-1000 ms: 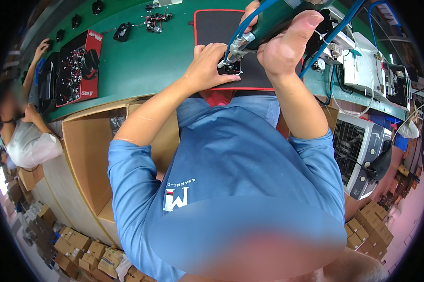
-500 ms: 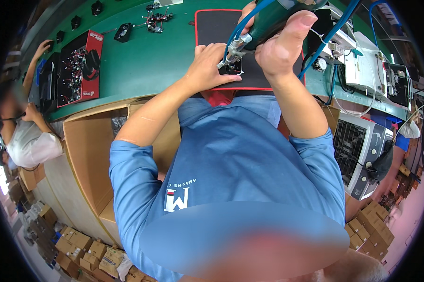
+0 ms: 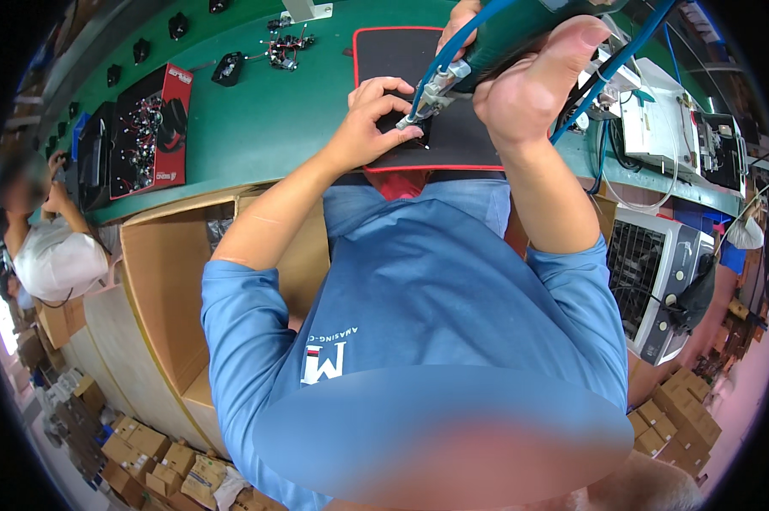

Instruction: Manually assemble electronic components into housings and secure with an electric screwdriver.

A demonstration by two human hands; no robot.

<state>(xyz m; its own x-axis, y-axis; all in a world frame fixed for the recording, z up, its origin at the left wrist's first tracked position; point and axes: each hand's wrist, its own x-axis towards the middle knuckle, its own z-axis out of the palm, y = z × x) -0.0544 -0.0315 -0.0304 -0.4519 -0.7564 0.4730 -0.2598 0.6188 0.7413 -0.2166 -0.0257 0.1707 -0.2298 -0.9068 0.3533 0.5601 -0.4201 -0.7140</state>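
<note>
My right hand (image 3: 525, 98) grips a thick dark green power screwdriver (image 3: 504, 41) with a blue air hose along it. Its metal nose slants down and left, and the tip ends between the fingertips of my left hand (image 3: 369, 123). Curled thumb and fingers of that hand lie about a small black housing (image 3: 418, 136), which rests near the front edge of a black mat (image 3: 393, 55) with red trim. Fingers and tool cover much of the housing, and it blends into the mat, so its details are hard to make out.
A red box (image 3: 173, 119) of small wired parts stands on the green bench (image 3: 248, 119) at left. Loose wired assemblies (image 3: 289, 49) lie at the back. White machines (image 3: 661, 119) occupy the right end. An open carton (image 3: 167, 298) sits below the bench; a co-worker (image 3: 57, 255) is far left.
The screwdriver and my right hand have shifted slightly right. My left fingers have lifted and parted somewhat around the housing. The co-worker's reaching arm has drawn back.
</note>
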